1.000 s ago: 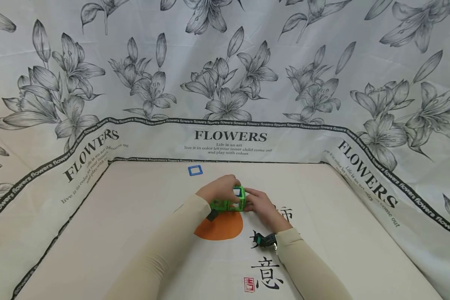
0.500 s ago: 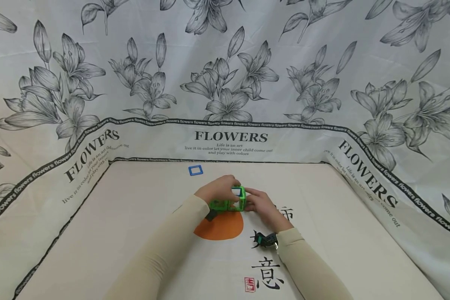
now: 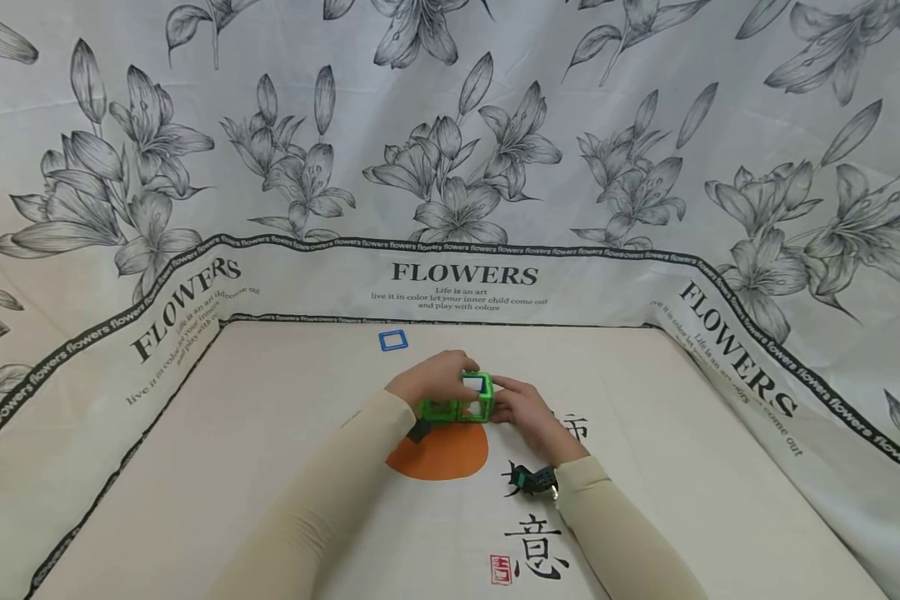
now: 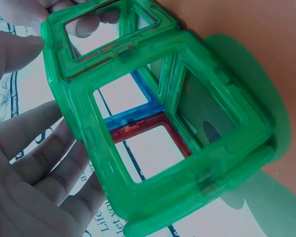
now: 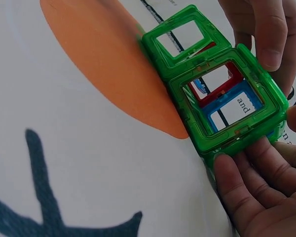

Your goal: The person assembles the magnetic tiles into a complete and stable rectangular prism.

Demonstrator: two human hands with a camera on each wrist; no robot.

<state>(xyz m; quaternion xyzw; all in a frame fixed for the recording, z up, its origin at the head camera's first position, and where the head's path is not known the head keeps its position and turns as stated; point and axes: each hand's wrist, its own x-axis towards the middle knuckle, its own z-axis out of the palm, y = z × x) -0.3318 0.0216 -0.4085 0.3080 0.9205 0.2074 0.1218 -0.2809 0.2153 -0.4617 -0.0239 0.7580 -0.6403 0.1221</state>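
Green magnetic tiles [image 3: 439, 410] stand joined into a hollow block-like shape of two adjoining sections. My left hand [image 3: 433, 377] grips it from above and from the left side, hiding part of it. My right hand [image 3: 528, 418] holds its right end between fingers and thumb. Through the green frames of the left wrist view, a blue tile [image 4: 133, 116] and a red tile [image 4: 173, 134] show inside the nearer section. In the right wrist view, the right hand [image 5: 259, 195] has its fingertips against the lower green side, while fingers of the left hand [image 5: 270, 34] reach in at the top.
A single blue tile [image 3: 393, 340] lies farther back on the pale tabletop cloth [image 3: 270, 417]. Beneath the build is a printed orange shape [image 3: 442, 458], with black characters [image 3: 536, 546] to its right. Flower-patterned fabric [image 3: 457, 158] rises at the back and sides.
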